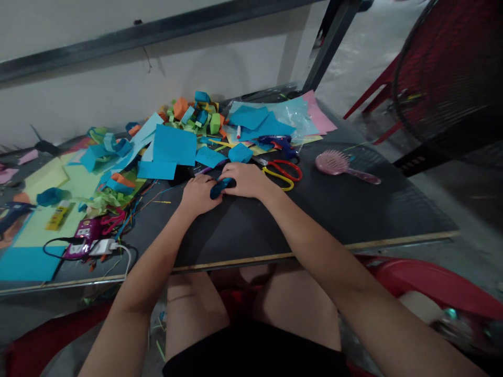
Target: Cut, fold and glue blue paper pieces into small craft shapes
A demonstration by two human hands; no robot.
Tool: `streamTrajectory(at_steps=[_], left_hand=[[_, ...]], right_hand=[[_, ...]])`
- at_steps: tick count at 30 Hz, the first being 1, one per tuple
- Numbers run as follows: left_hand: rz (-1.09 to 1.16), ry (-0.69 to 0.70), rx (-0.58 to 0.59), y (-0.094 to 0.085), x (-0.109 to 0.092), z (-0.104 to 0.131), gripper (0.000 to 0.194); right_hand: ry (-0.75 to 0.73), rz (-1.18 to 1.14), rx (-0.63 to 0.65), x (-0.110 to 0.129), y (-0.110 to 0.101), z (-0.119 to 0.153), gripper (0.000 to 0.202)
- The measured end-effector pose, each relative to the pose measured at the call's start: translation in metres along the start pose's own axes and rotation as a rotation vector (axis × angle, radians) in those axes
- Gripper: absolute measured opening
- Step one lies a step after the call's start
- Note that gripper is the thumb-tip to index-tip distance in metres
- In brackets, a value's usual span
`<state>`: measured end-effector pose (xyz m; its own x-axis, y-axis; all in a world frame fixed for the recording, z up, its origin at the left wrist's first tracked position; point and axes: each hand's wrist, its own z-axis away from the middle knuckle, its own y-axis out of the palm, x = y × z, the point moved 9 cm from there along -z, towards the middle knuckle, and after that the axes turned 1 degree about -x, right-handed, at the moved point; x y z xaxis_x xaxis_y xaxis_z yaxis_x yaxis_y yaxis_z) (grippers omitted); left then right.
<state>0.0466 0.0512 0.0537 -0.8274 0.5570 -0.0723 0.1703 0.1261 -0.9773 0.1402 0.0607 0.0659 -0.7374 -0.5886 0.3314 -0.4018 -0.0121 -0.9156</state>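
Note:
Between my two hands is a small folded piece of blue paper [220, 187], held low over the dark tabletop. My left hand [198, 195] grips its left side with curled fingers. On the other side my right hand [242, 180] pinches it; the fingertips partly hide the paper. Scissors [288, 175] with red and yellow handles lie just right of my right hand. Beyond the hands rest a folded blue paper piece [240, 153] and flat blue sheets [175, 145].
Folded paper pieces [196, 112] are heaped against the wall. A pink hairbrush [334, 163] lies at right, a blue glue gun [281, 144] behind the scissors. At left are a purple power strip [84, 238] with cables and a yellow box [57, 215]. A fan [451, 78] stands right.

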Motion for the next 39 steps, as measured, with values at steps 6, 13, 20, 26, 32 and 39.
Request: streamTrajectory(at_steps=[6,13,20,26,32,39], left_hand=[[0.018,0.088,-0.022,0.003,0.003,-0.003,0.030],[0.092,0.159,0.003,0.007,0.008,-0.005,0.031],[0.139,0.175,-0.001,0.010,0.015,-0.005,0.032],[0.120,0.248,0.039,0.013,0.009,-0.004,0.024],[0.144,0.215,0.035,0.011,0.010,-0.004,0.024],[0.226,-0.007,-0.011,0.004,0.021,-0.006,0.021]], right_hand=[[-0.066,-0.007,0.031,-0.001,0.007,-0.001,0.021],[0.033,0.041,0.097,-0.008,0.009,0.000,0.023],[0.086,0.043,0.100,-0.011,0.006,0.000,0.026],[0.064,-0.034,0.028,-0.019,-0.001,0.001,0.026],[0.186,-0.055,0.092,-0.036,0.010,0.000,0.022],[0.384,-0.172,0.058,-0.055,0.016,0.003,0.017]])
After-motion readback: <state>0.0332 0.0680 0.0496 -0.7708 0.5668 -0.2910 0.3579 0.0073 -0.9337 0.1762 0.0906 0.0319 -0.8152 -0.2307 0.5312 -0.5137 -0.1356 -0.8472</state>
